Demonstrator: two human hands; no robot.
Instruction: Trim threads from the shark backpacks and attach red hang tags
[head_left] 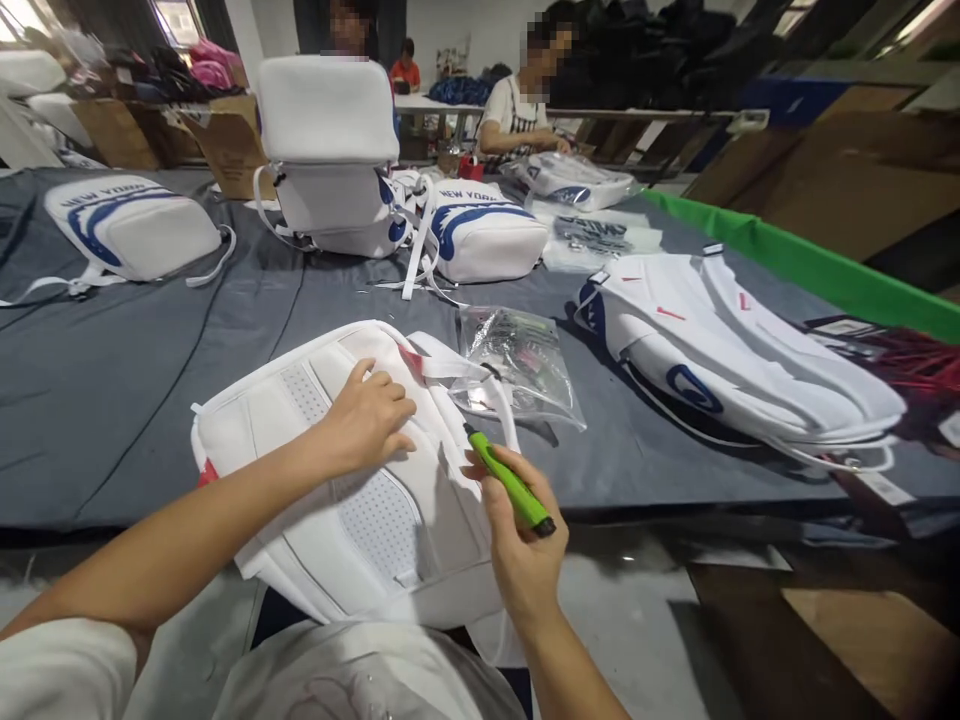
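White backpack (379,525) lies beneath the left hand (369,412), which rests loosely spread; the right hand (529,520), apart, grips a green pen-shaped tool (514,488). Beyond them lies a clear pouch (521,365); rightward, another bag (742,350). The backpack overhangs the near edge of the tabletop (127,400); leftward is open room.

Two hands, a left hand (369,415) and a right hand (529,535); one green pen-like tool (511,488); one white bag (379,525) beneath, the clock's centre.
Around it: two lettered bags, a left NEW YORK bag (161,235) between ten and eleven and a middle NEW YORK bag (499,245) at one; one clear pouch (517,365) at two; a tall white form (326,110) at twelve, one bag or two, unclear; three people, a seated person (504,105) at one, two others near twelve.
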